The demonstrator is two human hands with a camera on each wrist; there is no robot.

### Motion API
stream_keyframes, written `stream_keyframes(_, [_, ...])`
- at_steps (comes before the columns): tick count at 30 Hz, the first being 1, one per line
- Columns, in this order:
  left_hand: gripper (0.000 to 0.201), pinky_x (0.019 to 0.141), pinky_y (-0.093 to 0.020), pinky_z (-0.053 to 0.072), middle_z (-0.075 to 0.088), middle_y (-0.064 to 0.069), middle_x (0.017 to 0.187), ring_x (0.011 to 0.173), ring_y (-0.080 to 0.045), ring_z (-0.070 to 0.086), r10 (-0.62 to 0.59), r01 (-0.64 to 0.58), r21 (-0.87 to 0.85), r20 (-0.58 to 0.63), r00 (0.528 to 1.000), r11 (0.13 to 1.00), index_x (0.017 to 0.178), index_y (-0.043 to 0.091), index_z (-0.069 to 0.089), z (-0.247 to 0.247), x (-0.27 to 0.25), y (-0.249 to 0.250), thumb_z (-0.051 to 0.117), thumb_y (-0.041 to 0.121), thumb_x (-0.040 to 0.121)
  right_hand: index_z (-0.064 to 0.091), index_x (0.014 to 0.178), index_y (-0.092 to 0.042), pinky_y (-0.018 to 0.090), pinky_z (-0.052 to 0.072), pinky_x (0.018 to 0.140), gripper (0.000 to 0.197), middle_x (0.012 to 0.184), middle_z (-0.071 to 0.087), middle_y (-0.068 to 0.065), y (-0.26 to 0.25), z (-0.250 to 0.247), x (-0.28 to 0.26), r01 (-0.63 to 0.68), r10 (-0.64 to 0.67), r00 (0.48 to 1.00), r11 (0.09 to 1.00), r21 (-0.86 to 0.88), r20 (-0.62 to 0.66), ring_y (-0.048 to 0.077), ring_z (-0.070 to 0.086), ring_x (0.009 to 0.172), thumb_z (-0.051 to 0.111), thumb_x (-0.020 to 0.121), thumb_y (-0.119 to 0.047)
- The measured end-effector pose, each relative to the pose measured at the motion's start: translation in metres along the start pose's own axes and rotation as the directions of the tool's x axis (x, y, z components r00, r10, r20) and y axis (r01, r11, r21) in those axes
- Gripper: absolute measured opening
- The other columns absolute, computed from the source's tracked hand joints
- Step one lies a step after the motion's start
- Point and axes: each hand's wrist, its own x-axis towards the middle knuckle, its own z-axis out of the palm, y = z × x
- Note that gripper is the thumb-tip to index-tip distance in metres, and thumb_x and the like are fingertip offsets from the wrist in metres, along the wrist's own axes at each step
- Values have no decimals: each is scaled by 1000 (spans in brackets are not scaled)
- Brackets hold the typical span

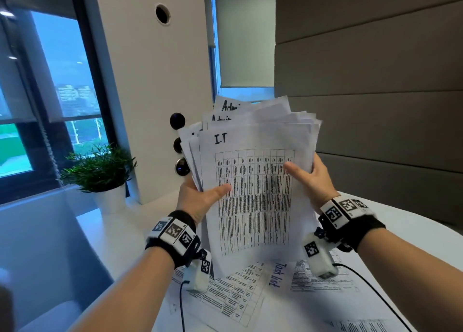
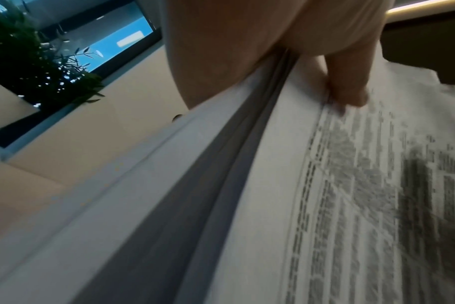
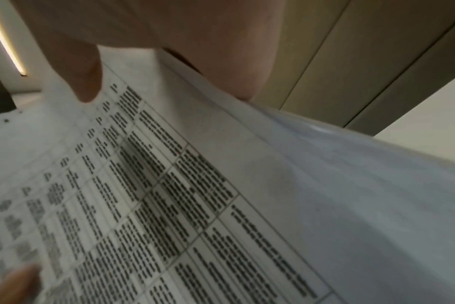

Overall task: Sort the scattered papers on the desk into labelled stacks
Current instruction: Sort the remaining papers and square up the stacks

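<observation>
I hold a thick, uneven bundle of papers upright above the desk with both hands. Its front sheet is headed "I.T" over a printed table; sheets behind show "Admi" at the top. My left hand grips the bundle's left edge, thumb across the front sheet. My right hand grips the right edge, thumb on the front. The left wrist view shows the thumb pressed on the printed sheet beside the stacked edges. In the right wrist view the thumb lies on the table print of the bundle.
More printed sheets lie on the white desk under my wrists, one headed "Task list". A potted plant stands at the back left by the window. A white pillar and a padded wall stand behind.
</observation>
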Motion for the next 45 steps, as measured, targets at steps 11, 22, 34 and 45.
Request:
stream_keyframes(11, [34,88,-30,47,64,-8,101,94,-21,60,-64,115,140,-324,944,984,113,0,63,16,5,2,72,14,83,22,149,-21,39,48,99,98,136,47,2,1,-53,-40,-250,506,856,582,-773,104,22,55,115,82,72,-34])
stream_keyframes(22, [41,81,-25,40,62,-11,113,95,-22,56,-98,180,122,-494,864,976,120,-5,55,-23,-42,0,68,17,87,23,145,-31,48,41,98,117,143,34,3,13,-34,-150,336,831,539,-60,-940,140,30,42,129,87,50,-55])
stream_keyframes(34, [33,90,-41,52,67,-10,105,97,-25,64,-135,181,39,-515,847,983,110,6,65,-50,-37,-10,74,16,80,71,88,-18,24,47,73,11,91,71,0,14,-52,-122,52,543,829,161,-986,132,20,64,88,69,79,-12])
stream_keyframes(45, [41,90,-37,46,63,-14,112,105,-29,60,-119,201,135,-459,881,970,119,-2,57,-42,-19,-10,71,14,84,72,71,-36,41,36,79,29,87,63,-14,-23,-28,-65,575,-29,809,-170,-801,587,22,52,85,86,61,-12])
